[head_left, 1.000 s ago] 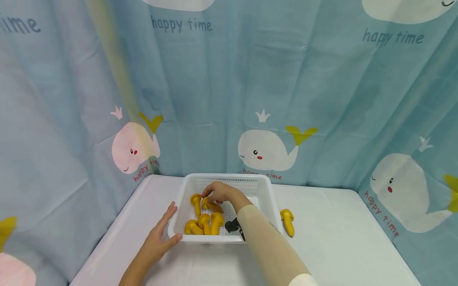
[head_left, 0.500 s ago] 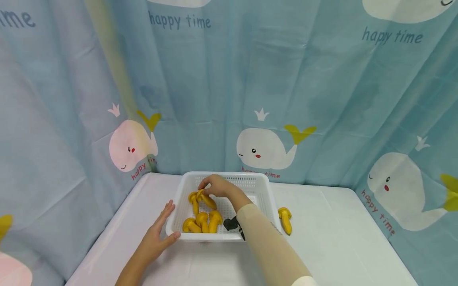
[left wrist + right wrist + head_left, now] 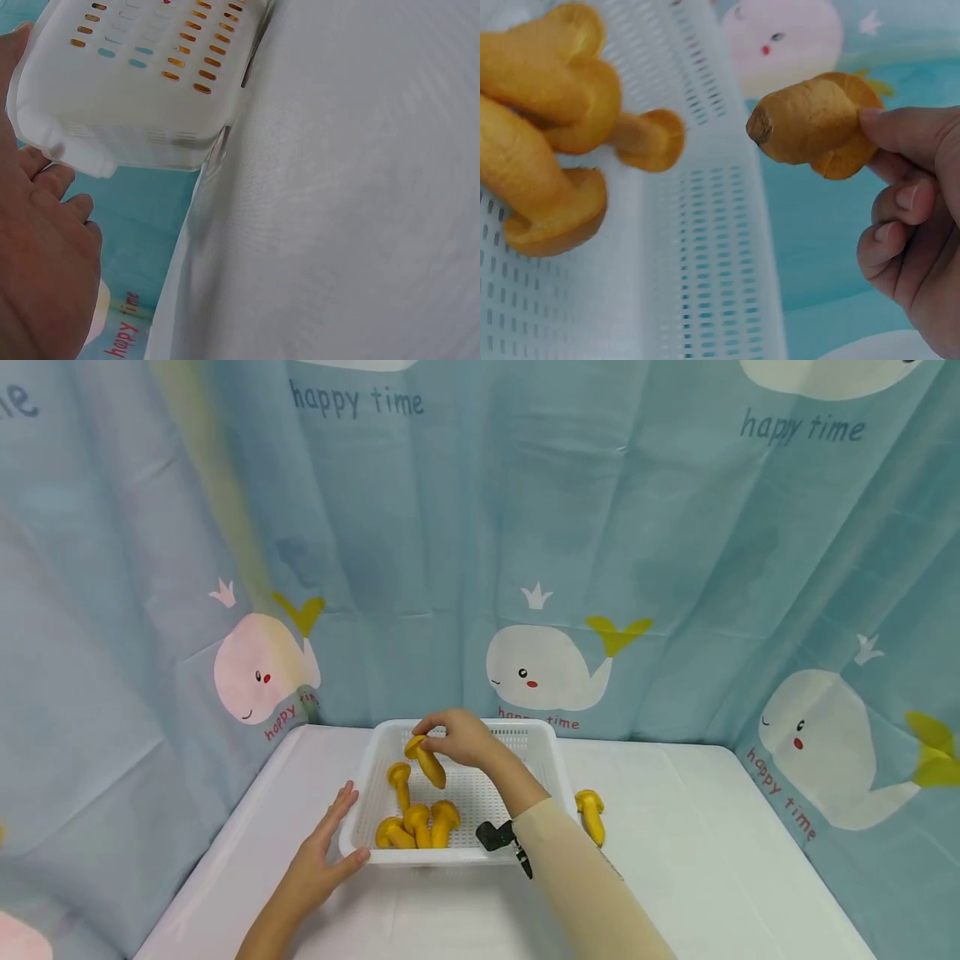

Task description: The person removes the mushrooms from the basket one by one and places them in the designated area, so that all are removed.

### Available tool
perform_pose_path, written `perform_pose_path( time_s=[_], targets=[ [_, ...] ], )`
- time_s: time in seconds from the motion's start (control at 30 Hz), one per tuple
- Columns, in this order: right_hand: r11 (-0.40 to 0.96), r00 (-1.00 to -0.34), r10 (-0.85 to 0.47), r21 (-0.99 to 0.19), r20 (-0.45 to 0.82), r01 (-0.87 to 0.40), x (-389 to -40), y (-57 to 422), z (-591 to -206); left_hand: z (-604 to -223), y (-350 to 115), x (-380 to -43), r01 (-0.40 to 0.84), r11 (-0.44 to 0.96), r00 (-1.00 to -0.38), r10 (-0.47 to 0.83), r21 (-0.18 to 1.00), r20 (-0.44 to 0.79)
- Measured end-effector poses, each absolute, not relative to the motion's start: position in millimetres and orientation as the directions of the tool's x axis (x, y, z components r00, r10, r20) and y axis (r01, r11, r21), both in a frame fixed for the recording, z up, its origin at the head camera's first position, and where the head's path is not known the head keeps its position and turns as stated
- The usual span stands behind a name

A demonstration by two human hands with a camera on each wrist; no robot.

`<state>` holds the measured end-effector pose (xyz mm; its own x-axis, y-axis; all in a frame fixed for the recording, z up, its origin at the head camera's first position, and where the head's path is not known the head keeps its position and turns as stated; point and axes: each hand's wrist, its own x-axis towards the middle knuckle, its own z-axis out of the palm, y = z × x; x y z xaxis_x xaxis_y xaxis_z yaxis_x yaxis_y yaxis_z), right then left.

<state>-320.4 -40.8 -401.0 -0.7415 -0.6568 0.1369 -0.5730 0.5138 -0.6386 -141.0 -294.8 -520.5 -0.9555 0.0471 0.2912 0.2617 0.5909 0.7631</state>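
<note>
My right hand (image 3: pixel 467 742) pinches a yellow mushroom (image 3: pixel 431 768) by its cap, above the back left of a white perforated plastic basket (image 3: pixel 457 857). In the right wrist view thumb and fingertips hold the cap of this mushroom (image 3: pixel 802 124), its cut stem end pointing away from the hand. Below it in the basket lie one mushroom (image 3: pixel 401 785) on the left and a row of three (image 3: pixel 417 825) along the front. At the basket's left side my left hand (image 3: pixel 315 867) has its fingers extended and thumb spread toward the front corner. In the left wrist view, those fingers (image 3: pixel 56 180) lie by the basket rim.
Another yellow mushroom (image 3: pixel 591 817) lies on the white-covered table (image 3: pixel 675 860), just right of the basket. A blue curtain (image 3: pixel 420 568) with whale prints hangs behind the table. A black wrist device (image 3: pixel 504 837) is strapped to the right arm.
My right hand has lifted the mushroom up from the basket floor, away from the one beside it. The left hand stays at the basket's side. The head view has shifted slightly.
</note>
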Motion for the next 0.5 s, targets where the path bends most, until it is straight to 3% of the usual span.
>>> perform_pose_path(
  time_s=[0.5],
  targets=[
    [0.484,-0.818,-0.509,-0.697,0.268,-0.529,-267,-2,-383,-519,-292,-140,0.264,0.606,-0.953,0.045,0.750,0.299]
  ],
)
